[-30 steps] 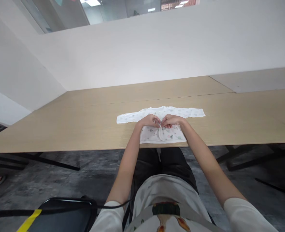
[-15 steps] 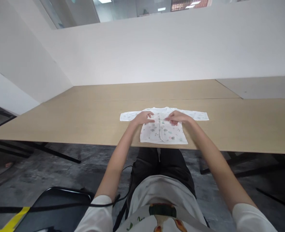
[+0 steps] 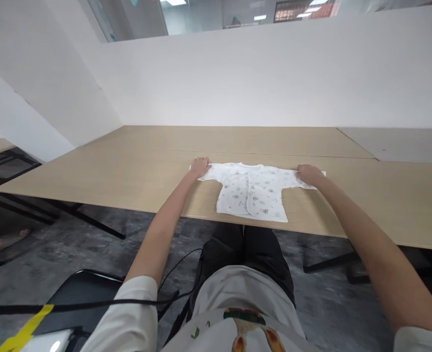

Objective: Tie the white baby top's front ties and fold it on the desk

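A small white baby shirt [image 3: 234, 193] with a scattered print lies spread out, its sleeves stretched to both sides and its front placket in the middle. My left hand [image 3: 200, 167] rests on the end of the left sleeve, fingers stretched out over the cloth and covering most of the cuff. On the other side, my right hand [image 3: 310, 174] lies over the right sleeve near its cuff, fingers extended and pressing down; their tips are partly hidden. The shirt's hem is close to the front edge of the table.
The light wooden table [image 3: 157, 171] runs wide to both sides, against a white wall [image 3: 238, 83]. At the lower left stands a black chair [image 3: 87, 288], with a black cable [image 3: 91, 305] crossing it. Dark table legs [image 3: 91, 222] are below.
Both my hands have moved apart, from the shirt's chest out to the two sleeves. The view has shifted slightly left.
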Demonstrator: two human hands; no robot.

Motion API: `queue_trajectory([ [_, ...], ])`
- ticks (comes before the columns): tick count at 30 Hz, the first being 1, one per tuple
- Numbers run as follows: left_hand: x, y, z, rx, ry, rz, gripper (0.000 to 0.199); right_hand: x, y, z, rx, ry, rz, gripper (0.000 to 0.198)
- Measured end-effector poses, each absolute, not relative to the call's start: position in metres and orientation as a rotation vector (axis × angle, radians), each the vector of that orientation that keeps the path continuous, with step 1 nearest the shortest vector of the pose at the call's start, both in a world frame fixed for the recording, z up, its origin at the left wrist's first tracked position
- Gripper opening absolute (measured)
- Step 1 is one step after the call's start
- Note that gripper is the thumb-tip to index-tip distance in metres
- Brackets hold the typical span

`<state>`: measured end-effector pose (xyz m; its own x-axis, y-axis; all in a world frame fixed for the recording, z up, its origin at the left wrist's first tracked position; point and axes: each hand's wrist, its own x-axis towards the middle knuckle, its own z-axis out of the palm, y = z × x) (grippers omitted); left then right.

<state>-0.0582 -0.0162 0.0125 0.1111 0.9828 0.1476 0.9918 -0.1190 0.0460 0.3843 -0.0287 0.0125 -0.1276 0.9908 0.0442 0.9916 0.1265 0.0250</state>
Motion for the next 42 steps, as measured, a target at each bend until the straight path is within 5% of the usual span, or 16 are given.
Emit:
queue_trajectory([
  [9, -0.068, -0.014, 0.129, -2.028, -1.738, -0.644, 0.039, 0.418, -0.032, 0.133, -1.808, -1.808, -0.467, 0.031],
  [16, -0.092, -0.062, 0.046, -2.291, -1.634, -0.235, 0.029, 0.433, -0.086, 0.065, -1.822, -2.296, -0.483, 0.02],
  [21, -0.107, -0.106, -0.013, -2.499, -1.672, -0.291, 0.024, 0.447, -0.127, 0.015, -1.684, -2.553, -0.414, 0.015],
  [34, -0.128, -0.147, -0.025, -2.583, -2.046, -1.011, 0.051, 0.47, -0.147, -0.032, -2.199, -1.476, 0.033, 0.037],
  [42, -0.129, -0.132, -0.045, -2.261, -2.14, -0.628, 0.058, 0.456, -0.152, -0.037, -2.184, -1.497, 0.163, 0.047],
])
